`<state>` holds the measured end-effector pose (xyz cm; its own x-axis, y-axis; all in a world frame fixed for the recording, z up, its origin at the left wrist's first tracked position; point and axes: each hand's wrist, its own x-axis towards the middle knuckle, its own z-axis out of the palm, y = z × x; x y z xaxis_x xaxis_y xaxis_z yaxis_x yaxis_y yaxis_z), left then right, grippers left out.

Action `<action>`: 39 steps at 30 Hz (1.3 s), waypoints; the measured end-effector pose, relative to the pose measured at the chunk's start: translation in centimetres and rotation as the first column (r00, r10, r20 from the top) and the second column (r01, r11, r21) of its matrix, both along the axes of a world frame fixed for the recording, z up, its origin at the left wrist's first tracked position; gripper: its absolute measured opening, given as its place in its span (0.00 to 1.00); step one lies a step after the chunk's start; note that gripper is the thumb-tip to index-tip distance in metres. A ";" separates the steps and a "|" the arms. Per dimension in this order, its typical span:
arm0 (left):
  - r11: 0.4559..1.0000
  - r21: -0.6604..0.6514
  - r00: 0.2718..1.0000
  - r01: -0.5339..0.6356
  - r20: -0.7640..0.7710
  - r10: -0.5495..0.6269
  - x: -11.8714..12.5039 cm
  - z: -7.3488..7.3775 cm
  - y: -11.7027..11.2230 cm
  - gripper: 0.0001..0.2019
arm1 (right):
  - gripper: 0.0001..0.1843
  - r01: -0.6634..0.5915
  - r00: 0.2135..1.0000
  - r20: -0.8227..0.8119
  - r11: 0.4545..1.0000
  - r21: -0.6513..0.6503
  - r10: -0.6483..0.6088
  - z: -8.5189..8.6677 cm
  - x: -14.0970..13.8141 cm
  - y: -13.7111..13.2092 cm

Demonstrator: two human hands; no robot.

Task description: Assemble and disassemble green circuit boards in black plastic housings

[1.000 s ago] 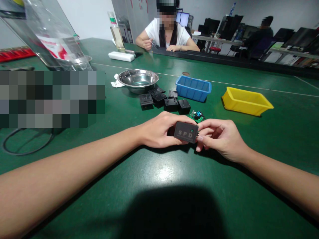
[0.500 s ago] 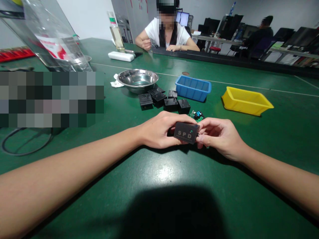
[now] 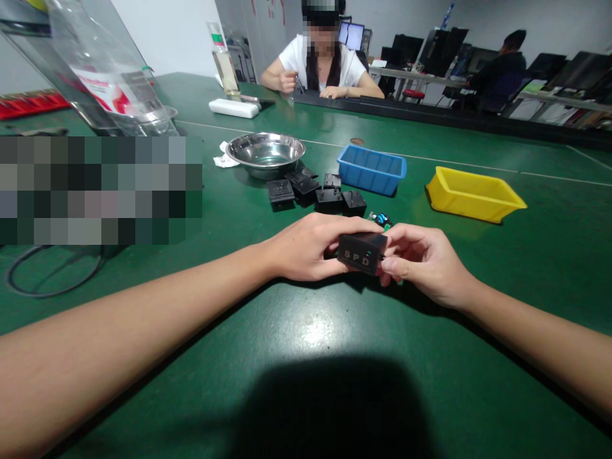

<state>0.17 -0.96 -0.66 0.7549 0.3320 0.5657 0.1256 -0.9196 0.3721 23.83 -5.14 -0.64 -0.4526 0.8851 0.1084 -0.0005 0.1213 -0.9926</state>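
Observation:
My left hand (image 3: 310,247) is closed round a small black plastic box (image 3: 359,255) printed "SPD", with a small green spot on its face. The box is held above the green table, printed side toward me. At its right end, the thumb and fingers of my right hand (image 3: 421,258) are pinched together, touching the box's edge; a small dark bit shows by the thumb, too small to name. Just behind the box lies a green circuit board (image 3: 381,220) with blue and black parts, partly hidden by my hands. Several black plastic cases (image 3: 306,189) are heaped beyond my left hand.
Behind the cases stands a steel bowl (image 3: 265,171) beside crumpled white tissue (image 3: 224,158). A blue bin (image 3: 371,173) and a yellow bin (image 3: 475,201) are farther right. Left are a large plastic bottle (image 3: 112,89) and a cable loop (image 3: 55,294). A person (image 3: 325,76) sits opposite.
The box has tipped slightly, so more of its top side shows, and it has shifted a little to the right. Both hands keep nearly the same place and hold.

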 end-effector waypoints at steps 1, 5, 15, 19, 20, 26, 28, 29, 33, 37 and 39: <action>1.000 0.021 1.000 -0.003 0.004 0.003 0.0 0.0 0.0 0.21 | 0.18 -0.009 1.000 0.000 1.000 -0.005 0.009 0.0 0.1 0.0; 0.998 0.062 0.998 -0.029 -0.049 0.032 -0.1 -0.2 0.1 0.24 | 0.19 -0.054 0.998 0.015 0.998 -0.034 0.055 0.0 0.2 0.0; 0.991 0.117 0.991 -0.057 -0.110 0.070 -0.2 0.0 -0.1 0.22 | 0.18 -0.030 0.995 0.093 0.998 -0.057 0.035 0.3 0.0 -0.4; 0.988 0.141 0.989 -0.066 -0.122 0.083 -0.1 0.1 -0.2 0.21 | 0.18 -0.038 0.995 0.091 0.997 -0.072 0.044 0.3 0.0 -0.3; 0.987 0.149 0.989 -0.065 -0.121 0.083 -0.1 0.1 -0.2 0.21 | 0.18 -0.041 0.995 0.084 0.996 -0.074 0.048 0.3 0.0 -0.3; 0.985 0.150 0.984 -0.083 -0.146 0.105 -0.1 0.2 -0.4 0.21 | 0.19 -0.049 0.996 0.077 0.995 -0.083 0.055 0.4 -0.1 -0.3; 0.986 0.139 0.983 -0.094 -0.145 0.114 -0.1 0.1 -0.4 0.20 | 0.19 -0.045 0.995 0.082 0.995 -0.087 0.053 0.4 0.0 -0.3; 0.986 0.130 0.983 -0.100 -0.137 0.118 -0.1 0.1 -0.4 0.20 | 0.19 -0.045 0.996 0.079 0.995 -0.089 0.052 0.3 0.1 -0.2; 0.987 0.102 0.990 -0.121 -0.055 0.127 0.0 -0.1 -0.4 0.20 | 0.17 -0.048 0.999 0.011 0.993 -0.110 0.050 -0.2 0.3 0.3; 0.988 0.085 0.990 -0.133 0.061 0.128 0.3 -0.1 -0.7 0.24 | 0.18 -0.045 0.995 -0.101 0.983 -0.176 0.027 -0.3 0.2 0.8; 0.987 0.070 0.984 -0.146 0.116 0.138 0.5 0.0 -0.8 0.24 | 0.19 -0.053 0.988 -0.150 0.975 -0.214 0.021 -0.1 0.2 0.9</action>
